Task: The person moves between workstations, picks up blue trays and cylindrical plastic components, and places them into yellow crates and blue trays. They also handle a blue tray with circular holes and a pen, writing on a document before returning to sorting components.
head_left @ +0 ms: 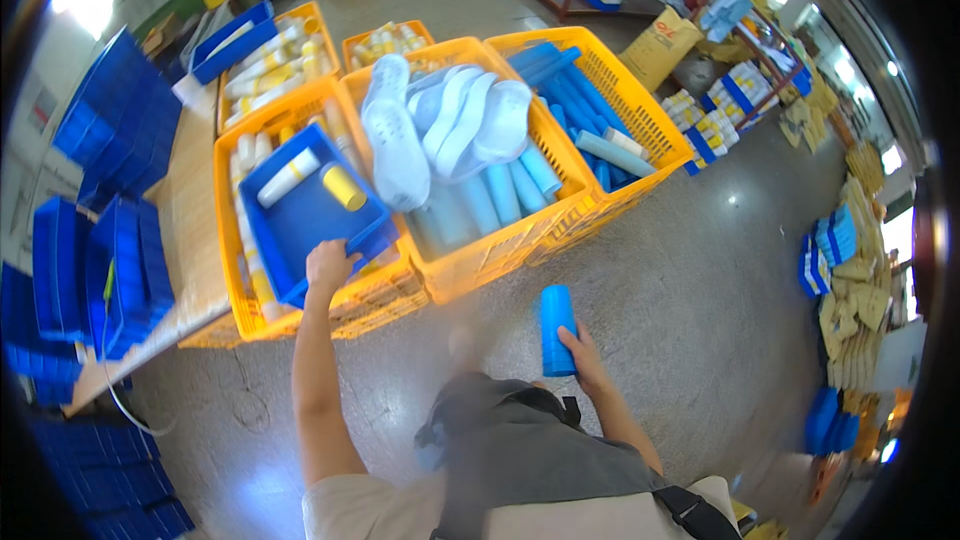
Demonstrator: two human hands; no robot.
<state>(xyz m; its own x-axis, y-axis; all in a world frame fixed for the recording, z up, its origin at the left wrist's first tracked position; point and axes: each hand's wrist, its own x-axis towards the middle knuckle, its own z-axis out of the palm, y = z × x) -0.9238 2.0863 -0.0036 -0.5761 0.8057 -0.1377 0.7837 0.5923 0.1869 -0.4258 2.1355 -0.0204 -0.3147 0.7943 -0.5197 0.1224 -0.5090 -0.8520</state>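
Note:
My left hand (332,266) is closed on the near rim of a blue plastic tray (300,208). That tray rests tilted on top of a yellow crate (233,270) filled with white and yellow tubes. Inside it lie a white tube (288,178) and a short yellow tube (344,187). Low over the floor, close to my body, my right hand (588,353) is wrapped round an upright blue cylinder (558,331). White sandals or shoe soles (397,135) are heaped on pale blue tubes (503,194) in the middle crate.
Another yellow crate (655,135) holds darker blue tubes (590,90) at the right. Stacked blue bins (120,120) and a wooden tabletop (185,210) flank the crates on the left. A rack (570,0), a brown sack (662,45) and piled packages stand farther right.

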